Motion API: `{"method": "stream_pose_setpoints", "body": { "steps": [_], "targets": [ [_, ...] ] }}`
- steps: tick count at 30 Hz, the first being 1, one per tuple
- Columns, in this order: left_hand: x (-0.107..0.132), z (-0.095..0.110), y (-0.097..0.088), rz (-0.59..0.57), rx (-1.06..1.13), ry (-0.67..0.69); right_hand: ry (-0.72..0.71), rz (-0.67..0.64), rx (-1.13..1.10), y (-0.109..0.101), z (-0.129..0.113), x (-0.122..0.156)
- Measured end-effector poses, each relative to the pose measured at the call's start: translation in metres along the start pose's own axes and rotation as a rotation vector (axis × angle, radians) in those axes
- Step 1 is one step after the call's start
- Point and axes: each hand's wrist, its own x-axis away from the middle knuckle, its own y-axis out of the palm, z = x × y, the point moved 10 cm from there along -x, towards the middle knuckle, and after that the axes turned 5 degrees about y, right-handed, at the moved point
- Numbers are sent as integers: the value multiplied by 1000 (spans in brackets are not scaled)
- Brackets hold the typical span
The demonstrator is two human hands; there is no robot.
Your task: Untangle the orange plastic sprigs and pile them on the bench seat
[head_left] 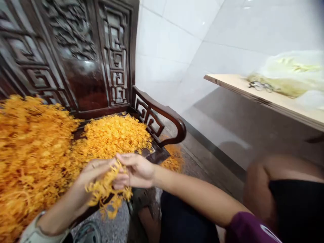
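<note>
A clump of orange strips (pixel 105 185) is held at the front edge of the desk (pixel 165 154), grasped by the grip of the left hand (pixel 93 171) and of the right hand (pixel 139 169). A smaller pile (pixel 117 135) is spread beside the armrest (pixel 181 130); a larger pile (pixel 32 145) is heaped leftward.

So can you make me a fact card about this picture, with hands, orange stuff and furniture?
Left hand: holding a bunch of orange strands
Right hand: fingers at the left hand's fingers, by the bunch
Bench: dark carved wood, curved armrest
On bench: big orange pile, smaller lighter pile beside it
Floor: loose orange bits near the armrest
Board: right side, holding blurry pale stuff
</note>
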Motion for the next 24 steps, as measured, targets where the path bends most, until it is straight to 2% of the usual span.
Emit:
{"method": "stream_pose_setpoints", "body": {
  "steps": [2, 4, 9, 11, 13, 14, 15, 17, 19, 20, 22, 24],
  "targets": [
    [10, -14, 11, -40, 134, -116, -7, -63, 9, 3, 5, 4],
    [19, -22, 23, -98, 210, -168, 5, -128, 36, 4, 11, 10],
    [27, -23, 38, -172, 191, -129, 142, -183, 87, -2, 27, 23],
    [29, -25, 48, -265, 212, -152, 207, -244, 105, 0, 29, 28],
    [34, -24, 58, -390, 229, -141, 311, -371, 191, 8, 34, 37],
    [37, -25, 57, -409, 219, -140, 348, -405, 261, 9, 34, 41],
    [38, -29, 51, -369, 200, -155, 355, -390, 332, 6, 31, 42],
    [40, -43, 25, -150, 153, -237, 265, -228, 414, -11, 13, 36],
    [44, -54, 0, 76, 135, -327, 109, 21, 375, -38, -12, 28],
    [44, -54, -6, 138, 141, -339, 42, 158, 338, -55, -23, 26],
    [39, -49, -7, 164, 165, -307, -53, 457, 276, -94, -37, 27],
    [35, -46, -7, 181, 193, -274, -88, 697, 216, -128, -39, 29]
  ]
}}
